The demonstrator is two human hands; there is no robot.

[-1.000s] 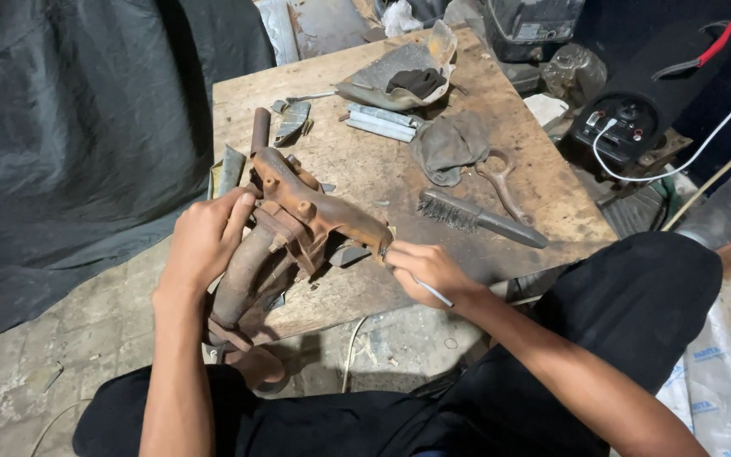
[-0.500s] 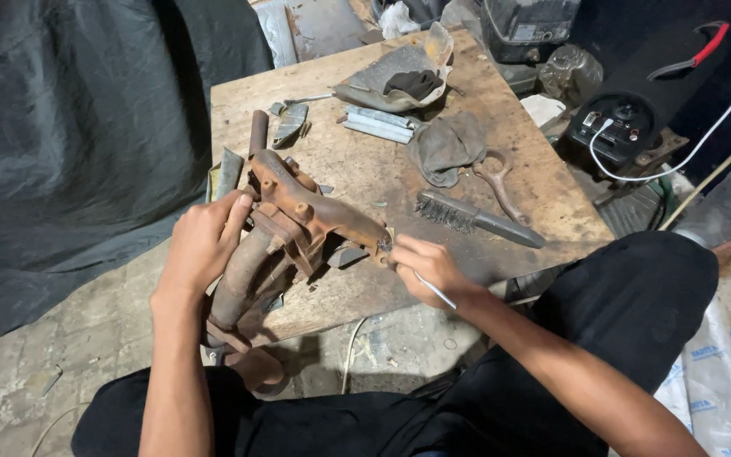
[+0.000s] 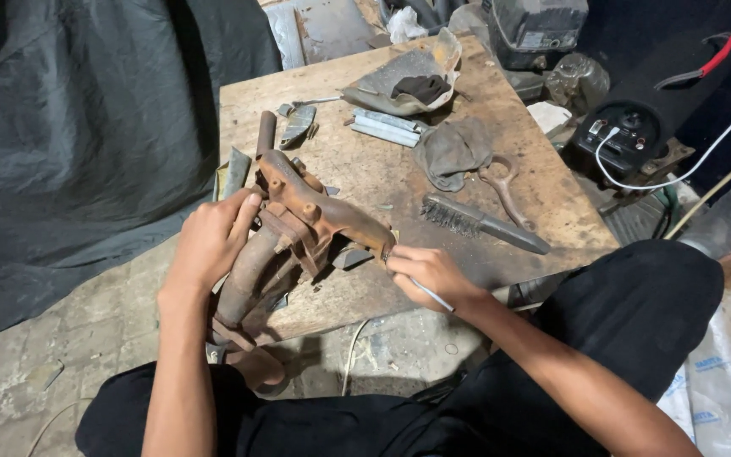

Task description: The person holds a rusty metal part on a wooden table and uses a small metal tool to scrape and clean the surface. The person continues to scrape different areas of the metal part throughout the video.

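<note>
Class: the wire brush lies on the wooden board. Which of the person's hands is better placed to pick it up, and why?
Probably the right hand: it is nearer the wire brush, though it would first have to put down the thin tool it pinches. The left hand grips the rusty manifold, farther away.

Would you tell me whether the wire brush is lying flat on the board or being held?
Lying flat: the wire brush rests on the wooden board, apart from both hands.
</note>
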